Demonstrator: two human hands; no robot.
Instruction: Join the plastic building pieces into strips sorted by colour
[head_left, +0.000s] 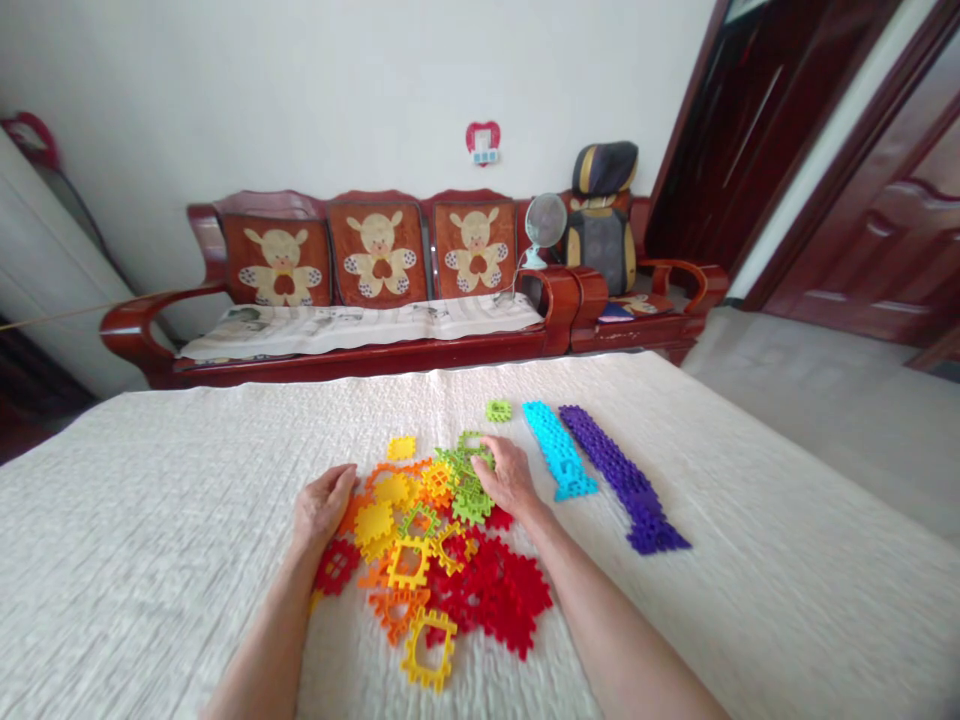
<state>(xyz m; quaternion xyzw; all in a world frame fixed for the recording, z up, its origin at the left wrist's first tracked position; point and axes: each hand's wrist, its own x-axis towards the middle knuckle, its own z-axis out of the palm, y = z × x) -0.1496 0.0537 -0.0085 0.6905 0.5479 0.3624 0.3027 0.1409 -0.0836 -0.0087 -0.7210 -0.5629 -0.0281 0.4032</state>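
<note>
On the bed-like cloth surface lies a heap of notched plastic building pieces: yellow pieces [375, 522], orange pieces [397, 610], red pieces [499, 590] and green pieces [472, 500]. My left hand [322, 508] rests at the heap's left edge beside orange and red pieces, fingers curled inward; whatever is under them is hidden. At the heap's upper right, my right hand [511, 480] has its thumb and fingers closed on a green piece [472, 440]. A single green piece [498, 411] and a yellow piece [402, 447] lie apart, beyond the heap.
Right of my right hand lie a row of light blue pieces [556, 445] and a longer row of purple pieces [619, 470]. The white quilted cover [187, 520] spreads all around. Behind it stand a wooden sofa [559, 300], bear-patterned cushions [380, 255] and a small fan [545, 222].
</note>
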